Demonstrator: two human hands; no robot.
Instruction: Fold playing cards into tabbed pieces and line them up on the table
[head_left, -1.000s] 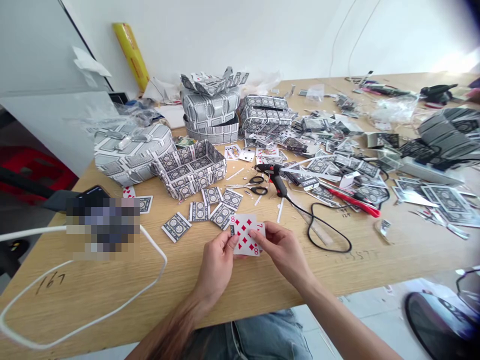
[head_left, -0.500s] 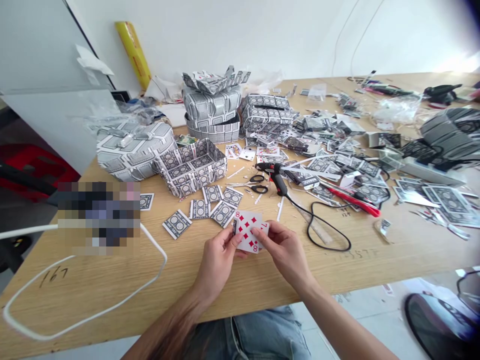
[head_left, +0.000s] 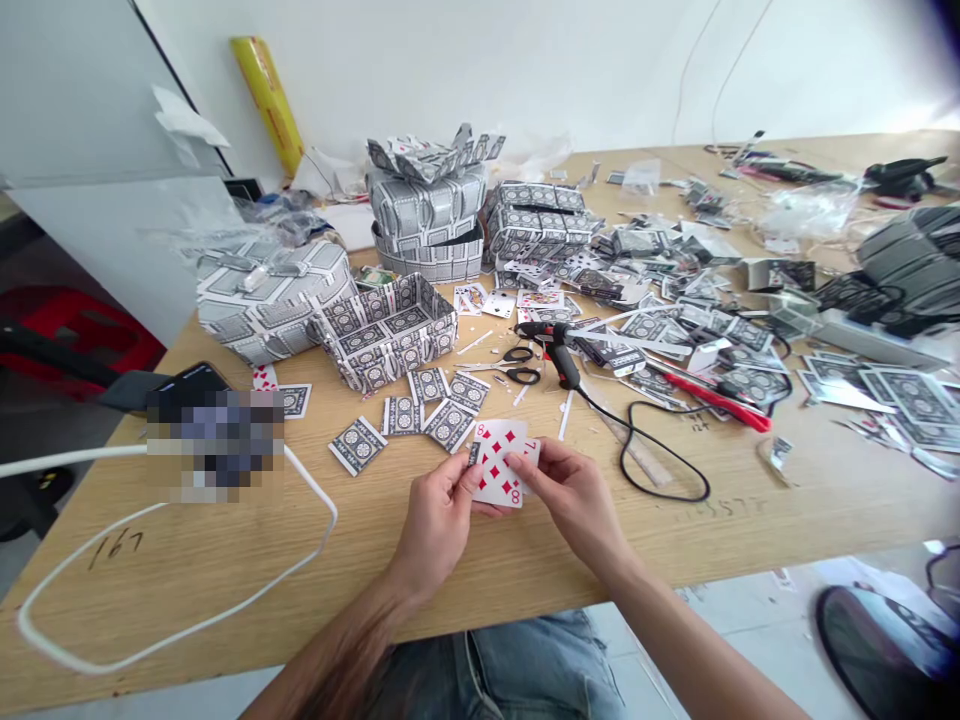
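White playing cards (head_left: 496,470) are pinched at opposite sides — left hand (head_left: 436,508) and right hand (head_left: 576,492) nearly closed.

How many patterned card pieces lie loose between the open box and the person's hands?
5: the leftmost piece, its right-hand neighbour, the back-middle piece, the back-right piece and the front-right piece, nearest the left hand. Any underneath would be hidden.

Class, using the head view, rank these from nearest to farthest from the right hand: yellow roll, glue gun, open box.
1. Glue gun: just beyond the right hand.
2. Open box: farther left.
3. Yellow roll: far back left, by the wall.
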